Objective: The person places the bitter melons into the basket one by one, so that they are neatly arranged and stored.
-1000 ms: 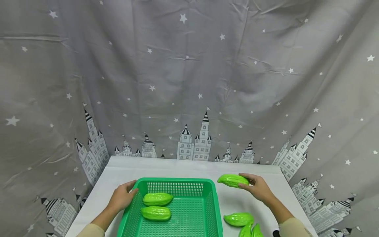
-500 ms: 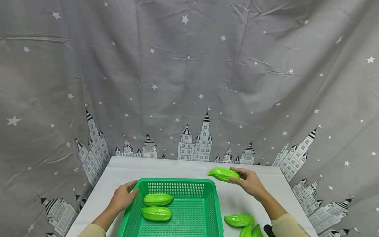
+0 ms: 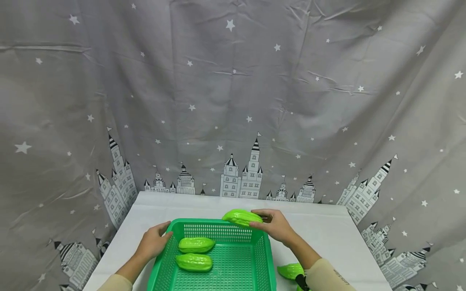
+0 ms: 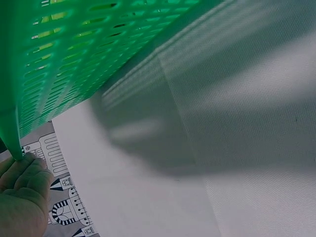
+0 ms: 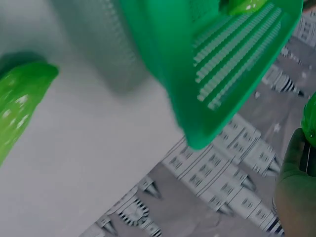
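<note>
My right hand (image 3: 276, 226) grips a bright green, ridged bitter melon (image 3: 240, 217) by its right end, thumb on the near side. In the head view the melon overlaps the far rim of the green plastic basket (image 3: 233, 227). Two similar bitter melons (image 3: 196, 244) lie side by side in the basket's left part. My left hand (image 3: 153, 241) holds the basket's left rim near the far corner. The left wrist view has its fingers (image 4: 30, 173) curled at the rim, with the slotted basket wall above.
On the white table (image 3: 327, 234), right of the basket, another bitter melon (image 3: 290, 270) lies partly behind my right forearm; a bit of green shows below it. A grey curtain (image 3: 233, 101) with printed stars and castles hangs behind the table.
My right hand has carried the bitter melon leftward, from right of the basket to over its far rim. My forearm now covers part of the melons on the table. The left hand stays at the rim.
</note>
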The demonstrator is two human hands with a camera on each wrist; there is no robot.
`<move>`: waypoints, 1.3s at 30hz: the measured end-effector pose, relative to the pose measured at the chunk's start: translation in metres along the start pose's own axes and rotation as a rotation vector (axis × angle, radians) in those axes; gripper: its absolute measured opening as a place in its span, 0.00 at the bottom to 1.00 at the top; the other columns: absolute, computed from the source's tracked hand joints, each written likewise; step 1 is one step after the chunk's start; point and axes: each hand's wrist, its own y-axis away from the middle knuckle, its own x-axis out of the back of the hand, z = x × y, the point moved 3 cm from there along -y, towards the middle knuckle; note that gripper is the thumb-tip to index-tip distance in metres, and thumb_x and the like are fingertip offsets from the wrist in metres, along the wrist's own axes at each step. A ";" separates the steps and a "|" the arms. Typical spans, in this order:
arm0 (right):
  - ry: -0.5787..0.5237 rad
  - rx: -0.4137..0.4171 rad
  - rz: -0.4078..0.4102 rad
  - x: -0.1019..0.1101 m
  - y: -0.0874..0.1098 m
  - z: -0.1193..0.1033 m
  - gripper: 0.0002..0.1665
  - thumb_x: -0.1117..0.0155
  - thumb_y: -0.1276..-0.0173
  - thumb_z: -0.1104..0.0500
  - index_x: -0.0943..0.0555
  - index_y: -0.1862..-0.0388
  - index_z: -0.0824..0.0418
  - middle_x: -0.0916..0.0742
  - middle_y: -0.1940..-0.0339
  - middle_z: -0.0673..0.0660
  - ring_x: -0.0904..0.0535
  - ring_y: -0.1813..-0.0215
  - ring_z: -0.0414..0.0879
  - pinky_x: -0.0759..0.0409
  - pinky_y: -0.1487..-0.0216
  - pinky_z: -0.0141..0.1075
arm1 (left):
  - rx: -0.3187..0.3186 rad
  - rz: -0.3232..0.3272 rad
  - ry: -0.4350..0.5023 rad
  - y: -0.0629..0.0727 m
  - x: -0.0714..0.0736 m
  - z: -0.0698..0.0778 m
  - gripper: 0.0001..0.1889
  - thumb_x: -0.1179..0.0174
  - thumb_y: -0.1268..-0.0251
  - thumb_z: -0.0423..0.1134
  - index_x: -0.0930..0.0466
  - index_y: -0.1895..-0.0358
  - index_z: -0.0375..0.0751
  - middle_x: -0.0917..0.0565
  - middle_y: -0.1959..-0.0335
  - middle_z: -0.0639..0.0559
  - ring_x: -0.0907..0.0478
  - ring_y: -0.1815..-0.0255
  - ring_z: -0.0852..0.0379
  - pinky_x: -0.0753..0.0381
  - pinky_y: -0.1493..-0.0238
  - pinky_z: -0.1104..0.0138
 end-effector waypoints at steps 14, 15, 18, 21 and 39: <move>-0.063 0.029 -0.208 -0.087 -0.019 -0.036 0.22 0.25 0.35 0.55 0.15 0.43 0.59 0.13 0.47 0.54 0.15 0.49 0.45 0.16 0.50 0.35 | -0.006 0.008 0.009 0.003 0.000 0.002 0.26 0.43 0.25 0.37 0.31 0.31 0.24 0.26 0.36 0.27 0.30 0.35 0.27 0.29 0.37 0.38; -0.067 0.021 -0.219 -0.092 -0.019 -0.036 0.22 0.24 0.36 0.55 0.14 0.43 0.58 0.13 0.47 0.53 0.15 0.49 0.44 0.16 0.50 0.35 | -0.010 0.010 0.008 0.003 0.000 0.003 0.26 0.43 0.26 0.37 0.31 0.31 0.24 0.26 0.36 0.27 0.30 0.35 0.28 0.29 0.37 0.38; -0.071 -0.004 -0.234 -0.106 -0.019 -0.035 0.21 0.23 0.37 0.54 0.13 0.46 0.55 0.13 0.49 0.49 0.15 0.51 0.42 0.16 0.52 0.34 | -0.016 0.012 0.010 0.004 0.000 0.003 0.26 0.43 0.26 0.36 0.31 0.31 0.24 0.26 0.36 0.27 0.30 0.35 0.28 0.30 0.37 0.38; -0.071 -0.013 -0.243 -0.118 -0.017 -0.032 0.20 0.22 0.39 0.55 0.12 0.48 0.54 0.12 0.53 0.47 0.14 0.55 0.41 0.15 0.56 0.34 | -0.014 0.014 0.011 0.004 0.000 0.004 0.26 0.43 0.26 0.37 0.31 0.31 0.25 0.26 0.36 0.27 0.30 0.35 0.27 0.30 0.37 0.38; 0.201 0.003 -0.357 -0.172 -0.005 -0.005 0.17 0.15 0.50 0.56 0.12 0.63 0.57 0.15 0.68 0.40 0.21 0.64 0.31 0.19 0.60 0.28 | -0.005 0.022 0.023 0.006 0.002 0.005 0.26 0.43 0.26 0.36 0.31 0.31 0.25 0.26 0.35 0.27 0.30 0.35 0.28 0.30 0.36 0.37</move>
